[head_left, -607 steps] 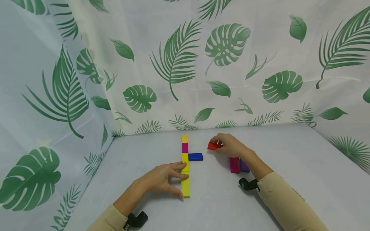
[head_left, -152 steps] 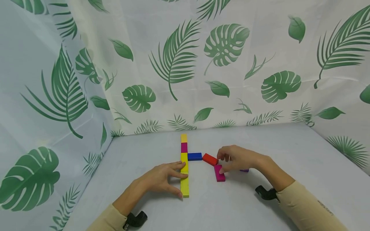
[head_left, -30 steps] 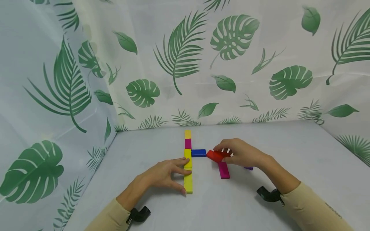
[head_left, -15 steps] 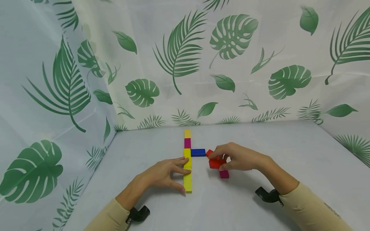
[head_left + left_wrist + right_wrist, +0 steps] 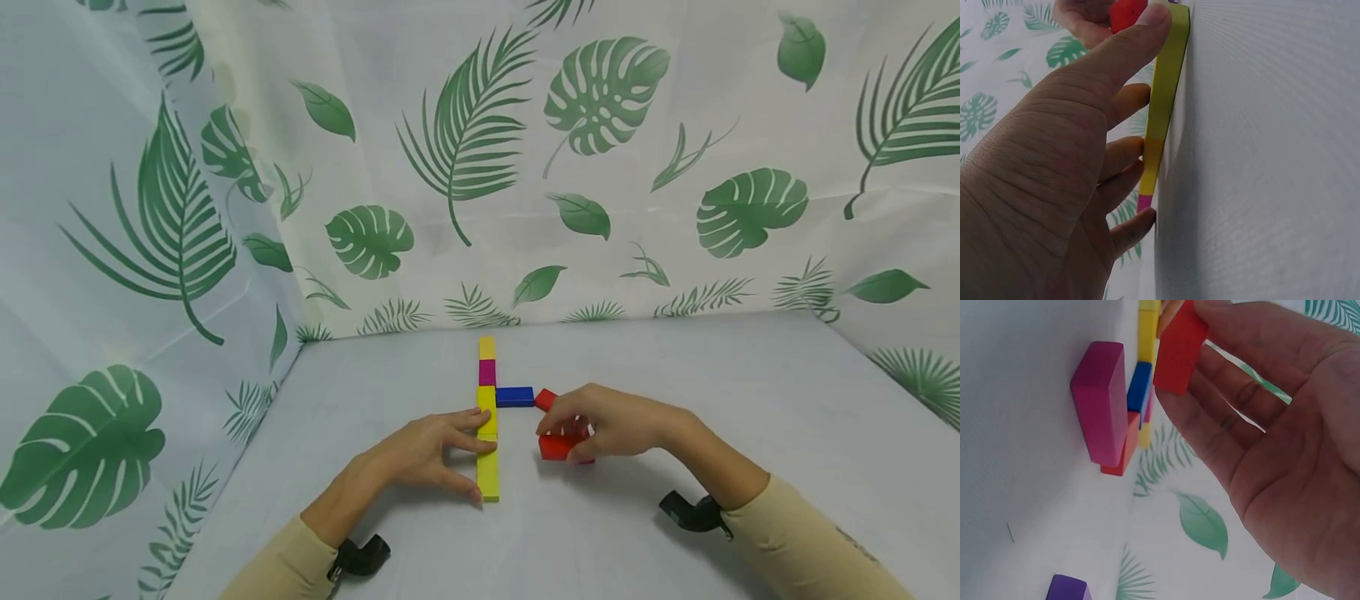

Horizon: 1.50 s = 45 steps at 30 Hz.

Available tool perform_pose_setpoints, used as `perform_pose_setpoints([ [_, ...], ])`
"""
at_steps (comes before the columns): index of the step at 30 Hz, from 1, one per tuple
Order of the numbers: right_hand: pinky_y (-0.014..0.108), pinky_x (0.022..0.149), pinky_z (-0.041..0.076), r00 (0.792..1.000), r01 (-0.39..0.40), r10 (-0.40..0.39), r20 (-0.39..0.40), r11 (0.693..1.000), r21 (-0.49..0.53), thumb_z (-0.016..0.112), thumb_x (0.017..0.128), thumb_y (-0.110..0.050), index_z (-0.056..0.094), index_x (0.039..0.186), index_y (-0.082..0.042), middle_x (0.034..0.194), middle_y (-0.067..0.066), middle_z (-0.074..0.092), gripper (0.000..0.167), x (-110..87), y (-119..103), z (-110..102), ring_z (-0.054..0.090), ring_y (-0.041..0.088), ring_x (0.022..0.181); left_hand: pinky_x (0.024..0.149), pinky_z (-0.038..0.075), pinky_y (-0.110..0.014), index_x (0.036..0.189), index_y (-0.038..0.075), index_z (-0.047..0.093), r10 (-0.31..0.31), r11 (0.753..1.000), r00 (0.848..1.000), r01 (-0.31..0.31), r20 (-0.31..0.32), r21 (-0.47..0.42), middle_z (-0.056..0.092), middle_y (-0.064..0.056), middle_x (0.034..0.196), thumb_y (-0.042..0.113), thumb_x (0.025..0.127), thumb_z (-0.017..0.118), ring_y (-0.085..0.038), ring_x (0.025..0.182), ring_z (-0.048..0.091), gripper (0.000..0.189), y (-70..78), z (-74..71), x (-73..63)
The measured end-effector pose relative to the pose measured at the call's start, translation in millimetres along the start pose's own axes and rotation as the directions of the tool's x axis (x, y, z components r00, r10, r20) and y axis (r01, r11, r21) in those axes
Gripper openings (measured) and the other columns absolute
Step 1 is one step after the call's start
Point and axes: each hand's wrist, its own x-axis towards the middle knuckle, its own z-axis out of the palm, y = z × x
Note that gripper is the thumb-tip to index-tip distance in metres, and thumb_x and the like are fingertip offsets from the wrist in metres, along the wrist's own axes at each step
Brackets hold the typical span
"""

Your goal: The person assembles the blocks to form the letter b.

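Note:
My right hand (image 5: 626,421) pinches a red block (image 5: 556,448) between thumb and fingers. In the right wrist view, that block is held off the table, apart from a magenta block (image 5: 1097,403) lying below it. My left hand (image 5: 427,454) rests against a straight row, its fingers spread along the left side and its thumb at the near end. The row runs from a long yellow-green block (image 5: 487,479) through a yellow block (image 5: 487,400) and a magenta piece (image 5: 487,372) to a small yellow piece (image 5: 487,347). A blue block (image 5: 514,397) juts right, meeting another red block (image 5: 546,400), partly hidden.
A purple block (image 5: 1067,589) lies apart on the table in the right wrist view; my right hand hides it from the head view. Leaf-print cloth (image 5: 465,150) stands behind and beside the pale table (image 5: 420,550).
Over the last second my right hand brings the held red block nearer to me, from above the angled red block to over the magenta one. The left hand stays put.

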Motion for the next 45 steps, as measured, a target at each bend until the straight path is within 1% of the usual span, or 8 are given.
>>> perform_pose_setpoints([
  [9, 0.03, 0.083, 0.059, 1.0, 0.01, -0.009, 0.02, 0.999, -0.031, 0.081, 0.088, -0.012, 0.074, 0.124, -0.022, 0.104, -0.013, 0.07, 0.038, 0.9, -4.4, 3.4, 0.064, 0.013, 0.097, 0.125, 0.033, -0.051, 0.142, 0.039, 0.063, 0.001, 1.0, 1.0, -0.001, -0.008, 0.003, 0.038, 0.011, 0.167, 0.073, 0.076, 0.079, -0.011, 0.158, 0.028, 0.076, 0.2, 0.4, -1.3],
  [19, 0.029, 0.086, 0.059, 0.998, -0.027, 0.027, 0.053, 1.0, 0.002, 0.084, 0.086, -0.017, 0.073, 0.12, -0.023, 0.103, -0.012, 0.069, 0.037, 2.6, -4.6, 9.4, 0.064, 0.014, 0.099, 0.125, 0.034, -0.05, 0.142, 0.038, 0.064, 0.019, 1.0, 1.0, -0.019, -0.023, 0.009, 0.038, 0.01, 0.167, 0.072, 0.075, 0.079, -0.012, 0.158, 0.028, 0.076, 0.4, 0.7, -1.8],
  [30, 0.026, 0.085, 0.058, 0.995, -0.052, 0.052, 0.083, 0.999, -0.007, 0.086, 0.085, -0.018, 0.073, 0.118, -0.027, 0.104, -0.013, 0.068, 0.037, 4.2, -5.6, 12.8, 0.063, 0.011, 0.1, 0.125, 0.034, -0.051, 0.143, 0.04, 0.063, 0.006, 1.0, 1.0, -0.006, -0.015, 0.026, 0.037, 0.012, 0.167, 0.073, 0.076, 0.078, -0.011, 0.158, 0.028, 0.076, 2.6, -1.7, -1.1],
  [38, 0.026, 0.088, 0.057, 0.995, -0.03, 0.032, 0.095, 0.999, -0.024, 0.089, 0.083, -0.019, 0.072, 0.116, -0.03, 0.106, -0.015, 0.067, 0.038, 5.7, -4.8, 18.5, 0.062, 0.009, 0.101, 0.125, 0.034, -0.05, 0.142, 0.039, 0.063, 0.009, 1.0, 1.0, -0.009, -0.019, 0.025, 0.038, 0.011, 0.166, 0.072, 0.076, 0.079, -0.012, 0.158, 0.028, 0.076, 2.9, -1.2, -0.8],
  [45, 0.024, 0.086, 0.057, 0.992, -0.057, 0.059, 0.112, 0.998, -0.022, 0.088, 0.082, -0.015, 0.073, 0.114, -0.033, 0.106, -0.017, 0.066, 0.039, 6.8, -7.8, 22.5, 0.061, 0.006, 0.102, 0.125, 0.034, -0.051, 0.142, 0.041, 0.063, -0.01, 1.0, 1.0, 0.01, -0.01, 0.016, 0.037, 0.012, 0.167, 0.074, 0.075, 0.078, -0.011, 0.158, 0.027, 0.076, 3.5, 0.8, -0.7],
])
